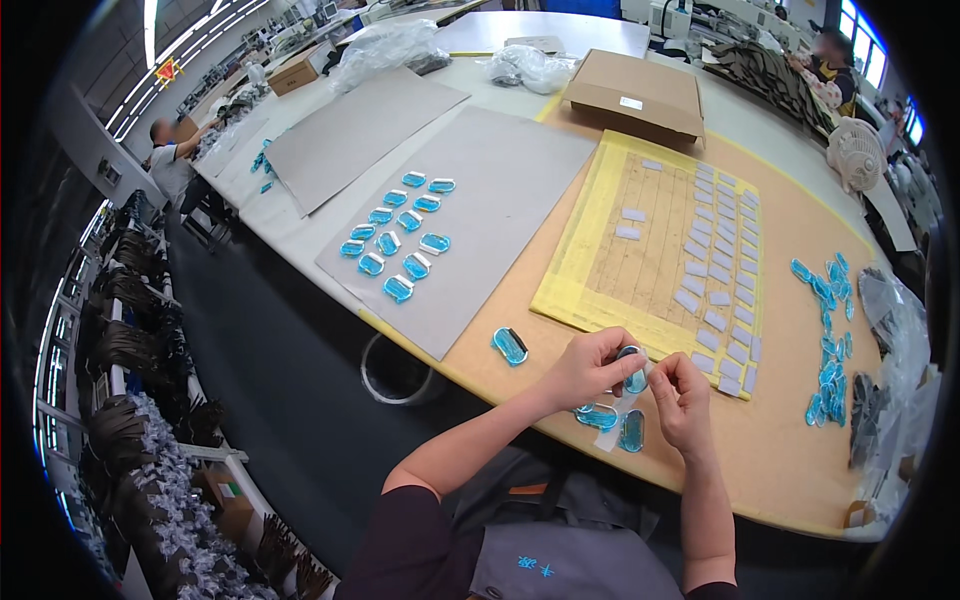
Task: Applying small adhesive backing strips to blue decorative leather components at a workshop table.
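My left hand is closed around a shiny blue oval piece with a dark part at its top, held just above the table's near edge. Beside it, my right hand is pinched at the piece's right side; whatever lies between its fingertips is too small to make out. Under my hands lie more blue oval pieces, one of them standing apart to the right, along with a whitish strip. Left of my left hand rests a single blue oval piece with a dark bar.
A yellow-edged board carries rows of small pale rectangles. Grey sheets lie left, one with several blue pieces. A cardboard box stands behind. Blue pieces and plastic bags are at right. Other people work farther off.
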`<act>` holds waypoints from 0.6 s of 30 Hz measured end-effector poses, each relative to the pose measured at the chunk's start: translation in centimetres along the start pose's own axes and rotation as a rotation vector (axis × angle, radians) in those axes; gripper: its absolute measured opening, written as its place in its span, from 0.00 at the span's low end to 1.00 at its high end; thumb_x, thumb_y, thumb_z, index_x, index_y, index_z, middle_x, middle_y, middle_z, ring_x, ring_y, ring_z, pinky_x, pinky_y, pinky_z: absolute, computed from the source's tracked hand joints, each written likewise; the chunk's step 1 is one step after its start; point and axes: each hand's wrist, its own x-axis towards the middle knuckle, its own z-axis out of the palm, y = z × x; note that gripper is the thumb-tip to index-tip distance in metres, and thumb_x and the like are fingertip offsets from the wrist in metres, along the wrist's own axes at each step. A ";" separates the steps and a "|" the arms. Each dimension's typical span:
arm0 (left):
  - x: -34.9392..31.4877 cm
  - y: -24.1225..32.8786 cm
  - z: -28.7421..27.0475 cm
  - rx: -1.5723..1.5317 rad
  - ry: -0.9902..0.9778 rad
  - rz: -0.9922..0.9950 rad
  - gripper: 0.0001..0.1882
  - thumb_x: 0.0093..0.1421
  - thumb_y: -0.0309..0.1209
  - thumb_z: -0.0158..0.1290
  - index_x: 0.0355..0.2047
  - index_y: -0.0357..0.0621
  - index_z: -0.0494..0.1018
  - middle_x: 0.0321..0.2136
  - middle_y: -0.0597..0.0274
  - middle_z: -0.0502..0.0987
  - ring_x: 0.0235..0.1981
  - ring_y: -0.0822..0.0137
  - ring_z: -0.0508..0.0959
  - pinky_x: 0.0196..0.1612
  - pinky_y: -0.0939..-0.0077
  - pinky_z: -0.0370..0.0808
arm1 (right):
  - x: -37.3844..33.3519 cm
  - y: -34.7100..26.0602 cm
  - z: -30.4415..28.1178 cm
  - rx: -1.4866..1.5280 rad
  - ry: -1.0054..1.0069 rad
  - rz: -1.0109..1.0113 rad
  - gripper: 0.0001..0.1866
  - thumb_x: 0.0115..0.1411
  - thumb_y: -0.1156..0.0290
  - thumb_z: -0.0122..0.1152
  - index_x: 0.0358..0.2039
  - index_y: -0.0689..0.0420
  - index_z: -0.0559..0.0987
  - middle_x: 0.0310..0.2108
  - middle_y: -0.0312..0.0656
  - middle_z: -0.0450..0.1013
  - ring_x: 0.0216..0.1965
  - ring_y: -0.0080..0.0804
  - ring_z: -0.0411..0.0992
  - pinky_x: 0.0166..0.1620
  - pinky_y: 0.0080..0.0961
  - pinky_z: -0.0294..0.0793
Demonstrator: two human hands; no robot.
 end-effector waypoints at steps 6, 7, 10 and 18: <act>-0.1 0.4 -1.5 -0.103 -0.140 -0.120 0.09 0.66 0.32 0.53 0.39 0.38 0.71 0.28 0.65 0.77 0.22 0.79 0.75 0.24 0.85 0.73 | -0.8 -0.1 1.0 0.372 -0.052 0.174 0.08 0.65 0.70 0.56 0.29 0.58 0.70 0.23 0.28 0.65 0.25 0.14 0.61 0.30 0.15 0.62; 0.0 0.3 -1.6 -0.125 -0.152 -0.124 0.09 0.65 0.32 0.54 0.39 0.38 0.71 0.28 0.65 0.77 0.22 0.79 0.75 0.24 0.85 0.73 | -0.7 0.0 1.0 0.428 -0.053 0.208 0.08 0.65 0.70 0.56 0.30 0.58 0.70 0.24 0.28 0.65 0.25 0.14 0.61 0.30 0.14 0.62; -0.1 -0.2 -1.6 -0.039 -0.119 -0.138 0.10 0.65 0.34 0.54 0.38 0.39 0.72 0.27 0.66 0.77 0.22 0.79 0.75 0.23 0.85 0.73 | -0.4 -0.3 0.9 0.388 -0.095 0.205 0.08 0.65 0.70 0.55 0.30 0.58 0.70 0.25 0.28 0.66 0.26 0.13 0.61 0.30 0.13 0.61; 0.4 1.6 -1.8 -0.088 -0.380 -0.336 0.13 0.65 0.37 0.54 0.38 0.39 0.72 0.26 0.66 0.76 0.20 0.77 0.75 0.22 0.85 0.72 | -0.8 0.0 0.4 0.438 -0.202 0.200 0.09 0.66 0.69 0.54 0.29 0.57 0.70 0.24 0.28 0.66 0.26 0.13 0.61 0.30 0.14 0.62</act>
